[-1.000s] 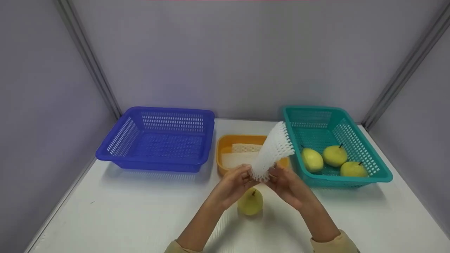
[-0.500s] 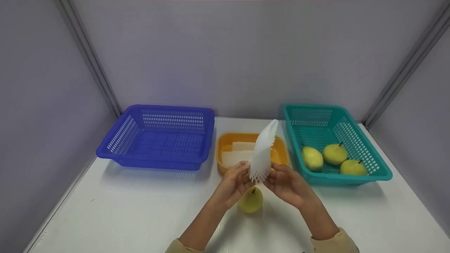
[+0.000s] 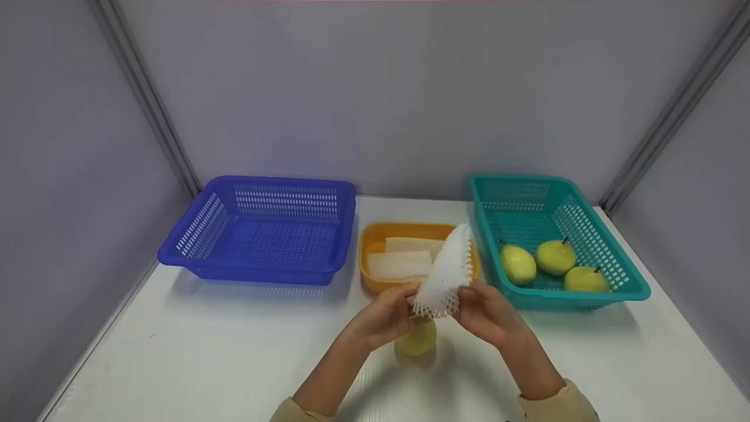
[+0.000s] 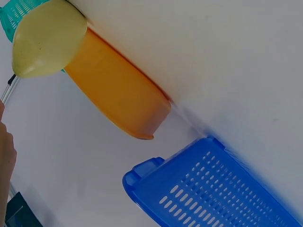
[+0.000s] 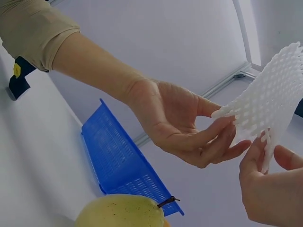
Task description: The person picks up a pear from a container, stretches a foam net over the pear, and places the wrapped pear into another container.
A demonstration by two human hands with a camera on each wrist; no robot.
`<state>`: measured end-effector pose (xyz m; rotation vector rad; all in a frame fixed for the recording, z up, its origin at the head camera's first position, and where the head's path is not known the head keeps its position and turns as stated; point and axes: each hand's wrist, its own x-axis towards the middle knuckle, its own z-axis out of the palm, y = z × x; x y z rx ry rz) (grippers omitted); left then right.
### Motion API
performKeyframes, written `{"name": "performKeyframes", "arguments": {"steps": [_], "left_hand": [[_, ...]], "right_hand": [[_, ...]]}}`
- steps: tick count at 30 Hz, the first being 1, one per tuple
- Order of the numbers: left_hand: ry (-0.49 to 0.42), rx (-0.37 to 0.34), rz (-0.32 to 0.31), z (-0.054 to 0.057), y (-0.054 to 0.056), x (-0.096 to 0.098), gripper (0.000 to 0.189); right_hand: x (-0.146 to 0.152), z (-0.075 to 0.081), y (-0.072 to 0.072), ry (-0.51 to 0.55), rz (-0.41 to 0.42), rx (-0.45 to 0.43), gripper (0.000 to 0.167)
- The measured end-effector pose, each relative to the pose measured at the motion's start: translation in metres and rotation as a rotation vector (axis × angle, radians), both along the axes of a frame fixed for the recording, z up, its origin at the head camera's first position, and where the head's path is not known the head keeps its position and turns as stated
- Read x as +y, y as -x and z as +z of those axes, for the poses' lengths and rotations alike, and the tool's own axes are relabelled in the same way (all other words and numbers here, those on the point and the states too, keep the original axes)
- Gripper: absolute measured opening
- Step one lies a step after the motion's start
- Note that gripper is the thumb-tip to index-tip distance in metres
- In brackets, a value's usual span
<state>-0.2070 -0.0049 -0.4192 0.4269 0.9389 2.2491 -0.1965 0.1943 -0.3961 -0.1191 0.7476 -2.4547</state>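
Both hands hold a white foam fruit net [image 3: 445, 272] by its lower rim, in front of the orange tray. My left hand [image 3: 384, 316] pinches the rim's left side; my right hand [image 3: 486, 313] pinches the right. In the right wrist view, fingertips of both hands sit at the mouth of the mesh net [image 5: 272, 94], and its far end runs out of frame. A yellow-green pear [image 3: 417, 341] stands on the table just below the hands, its top hidden behind them. The same pear [image 4: 49, 40] shows large in the left wrist view.
An orange tray [image 3: 375, 286] behind the hands holds more flat foam nets [image 3: 399, 265]. To the left stands a blue basket [image 3: 258, 271] with nothing in it. A green basket [image 3: 636, 287] on the right holds several pears [image 3: 555, 257]. Grey panels [image 3: 375, 99] enclose the table.
The foam net swung more upright and narrow, then leaned back to the right with its top lower. Both hands sank slightly, and the pear's stem is now covered.
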Motion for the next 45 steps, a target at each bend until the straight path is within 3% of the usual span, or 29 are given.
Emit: {"name": "performKeyframes", "arguments": {"steps": [3,8,12,17,25,32,37,45], "left_hand": [[-0.031,-0.001,0.025,0.003,0.000,-0.002,0.029],[-0.080,-0.012,0.101,0.009,0.003,-0.007,0.026],[-0.049,-0.008,0.155,0.014,0.004,-0.010,0.023],[-0.002,-0.006,0.168,0.016,0.004,-0.012,0.019],[0.243,0.058,0.244,0.009,0.007,-0.011,0.007],[0.468,0.018,0.352,-0.006,0.009,-0.011,0.009],[0.545,-0.025,0.385,-0.020,0.010,-0.013,0.009],[0.600,-0.077,0.374,-0.039,0.009,-0.012,0.008]], "right_hand": [[0.001,-0.001,-0.001,0.014,0.052,0.018,0.037],[0.002,-0.004,-0.003,0.054,0.174,-0.030,0.041],[0.001,-0.008,-0.005,0.109,0.254,-0.044,0.037],[0.000,-0.014,-0.005,0.145,0.297,-0.021,0.038],[0.007,-0.017,-0.001,0.003,0.174,0.005,0.038],[0.006,-0.028,0.001,-0.249,0.020,-0.080,0.028],[0.004,-0.039,0.004,-0.355,-0.058,-0.144,0.022],[-0.001,-0.057,0.005,-0.388,-0.099,-0.225,0.021]]}}
